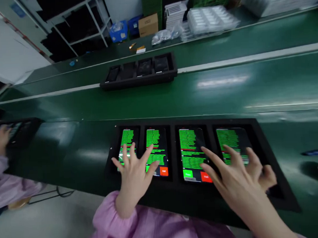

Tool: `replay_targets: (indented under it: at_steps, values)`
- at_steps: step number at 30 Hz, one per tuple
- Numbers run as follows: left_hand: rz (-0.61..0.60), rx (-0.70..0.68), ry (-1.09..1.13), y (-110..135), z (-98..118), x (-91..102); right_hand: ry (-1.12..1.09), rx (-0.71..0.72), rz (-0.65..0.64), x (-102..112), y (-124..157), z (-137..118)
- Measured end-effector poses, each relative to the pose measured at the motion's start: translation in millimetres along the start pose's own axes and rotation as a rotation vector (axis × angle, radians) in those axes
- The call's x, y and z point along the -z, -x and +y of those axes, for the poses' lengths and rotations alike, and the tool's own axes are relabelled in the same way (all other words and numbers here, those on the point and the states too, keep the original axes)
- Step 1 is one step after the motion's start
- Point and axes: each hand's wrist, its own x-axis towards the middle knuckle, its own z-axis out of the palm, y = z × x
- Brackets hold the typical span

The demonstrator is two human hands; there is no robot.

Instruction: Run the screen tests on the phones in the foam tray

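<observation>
In front of me lies a black foam tray with smartphones in its slots, their dark screens filled with green text. My left hand has its fingers spread over the leftmost phone and the second phone. Over the third phone and the rightmost phone is my right hand, thumb and forefinger apart, other fingers partly bent. Green and red buttons show at the bottom of the third phone; a red one shows on the second. Whether any fingertip touches glass I cannot tell.
A second black tray with dark devices rests farther back on the green bench. At far left, another person's hand is at a similar tray. A pen lies at right. Clear plastic trays and a cardboard box stand behind.
</observation>
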Motion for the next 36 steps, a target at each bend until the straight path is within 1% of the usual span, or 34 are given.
replay_targets:
  at_steps: [2, 4, 5, 7, 9, 12, 14, 16, 18, 20, 21, 23, 25, 28, 30, 33, 35, 36]
  values:
    - [0.070, -0.105, 0.068, 8.2, -9.1, 3.5, 0.017, 0.092, -0.018, 8.8, -1.1, -11.3]
    - [0.133, -0.253, 0.126, 22.8, -19.4, 2.1, -0.021, 0.184, -0.044, 16.9, 3.8, -24.8]
    - [0.157, -0.300, 0.120, 30.5, -24.7, -0.5, -0.041, 0.204, -0.049, 19.7, 7.1, -30.3]
    - [0.176, -0.345, 0.100, 44.3, -37.1, -7.8, -0.060, 0.179, -0.030, 24.4, 14.1, -34.9]
    - [0.197, -0.327, 0.124, 55.0, -54.1, -14.3, -0.079, 0.136, 0.015, 30.1, 21.2, -28.0]
    - [0.235, -0.228, 0.242, 65.0, -87.3, -19.5, -0.043, 0.078, 0.110, 41.9, 34.1, -2.8]
    - [0.239, -0.145, 0.216, 67.5, -105.4, -20.4, 0.062, 0.027, 0.106, 48.6, 42.8, 12.7]
    - [0.237, -0.097, 0.159, 67.8, -112.1, -19.0, 0.140, -0.018, 0.076, 52.8, 49.3, 19.1]
    - [0.259, -0.076, 0.156, 67.5, -105.3, -15.5, 0.136, -0.035, 0.054, 54.9, 53.2, 14.5]
    - [0.286, -0.057, 0.196, 67.5, -87.8, -11.4, 0.137, -0.060, 0.015, 54.4, 55.5, 1.9]
    - [0.281, -0.051, 0.201, 67.6, -76.8, -10.0, 0.160, -0.075, -0.018, 52.6, 56.3, -5.5]
    - [0.202, -0.044, 0.174, 66.4, -53.6, -9.2, 0.229, -0.091, -0.100, 45.7, 57.2, -18.9]
    - [0.063, -0.009, 0.112, 60.4, -33.0, -10.6, 0.291, -0.090, -0.170, 35.3, 54.3, -27.3]
    - [-0.135, 0.093, 0.047, 35.2, -11.4, -12.1, 0.348, -0.126, -0.233, 18.6, 35.7, -30.5]
    - [-0.211, 0.144, 0.045, 8.8, -2.7, -11.0, 0.364, -0.176, -0.249, 9.2, 14.2, -29.2]
    - [-0.260, 0.191, 0.080, -28.6, 3.9, -8.2, 0.344, -0.218, -0.277, 1.6, -17.2, -25.9]
    - [-0.251, 0.196, 0.121, -41.1, 2.5, -6.8, 0.294, -0.213, -0.265, 4.6, -28.5, -20.8]
    - [-0.227, 0.185, 0.147, -42.2, -0.7, -6.1, 0.249, -0.195, -0.238, 9.3, -30.2, -16.3]
